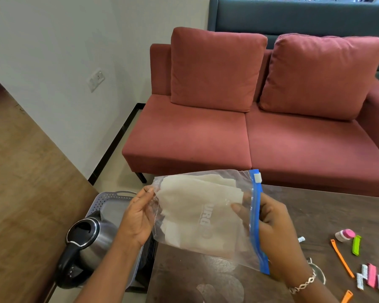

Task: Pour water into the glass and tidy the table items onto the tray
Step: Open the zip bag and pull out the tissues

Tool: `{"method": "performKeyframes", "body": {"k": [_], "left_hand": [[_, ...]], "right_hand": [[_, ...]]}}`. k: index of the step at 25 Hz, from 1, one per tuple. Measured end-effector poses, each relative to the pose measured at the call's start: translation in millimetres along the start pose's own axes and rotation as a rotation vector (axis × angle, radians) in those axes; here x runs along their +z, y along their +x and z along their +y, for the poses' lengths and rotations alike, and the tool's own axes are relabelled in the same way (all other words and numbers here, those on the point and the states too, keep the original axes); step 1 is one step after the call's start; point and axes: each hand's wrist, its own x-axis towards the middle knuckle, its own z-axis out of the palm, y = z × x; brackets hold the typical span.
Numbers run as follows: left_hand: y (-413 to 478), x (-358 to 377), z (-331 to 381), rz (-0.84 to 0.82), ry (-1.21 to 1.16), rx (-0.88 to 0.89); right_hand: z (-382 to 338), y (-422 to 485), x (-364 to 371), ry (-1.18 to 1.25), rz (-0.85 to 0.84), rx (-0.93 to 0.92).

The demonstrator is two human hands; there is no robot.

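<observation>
A clear zip bag (197, 213) with a blue slider strip and pale flat sheets inside hangs in the air above the dark table's (328, 217) left edge. My left hand (138, 217) pinches its left edge. My right hand (269, 224) grips its right side by the blue strip. Below my left arm a grey perforated tray (109, 200) carries a steel electric kettle (85, 243) with a black lid and handle. A glass rim (318, 272) peeks out behind my right wrist; whether it holds water is hidden.
On the table's right lie a small pink-and-white container (345, 235), a green clip (356, 245), orange strips (341, 258) and pink and white clips (371, 278). A wooden table (20, 171) stands at left. A red sofa (239, 127) sits behind.
</observation>
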Motion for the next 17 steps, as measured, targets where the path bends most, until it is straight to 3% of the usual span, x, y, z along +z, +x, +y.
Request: {"method": "performKeyframes", "body": {"k": [10, 17], "left_hand": [[0, -4, -10, 0.0, 0.0, -0.036], [3, -5, -15, -0.002, -0.133, -0.019]], "right_hand": [[-8, -7, -4, -0.155, 0.124, -0.149], [-11, -9, -12, -0.154, 0.323, -0.348]]}}
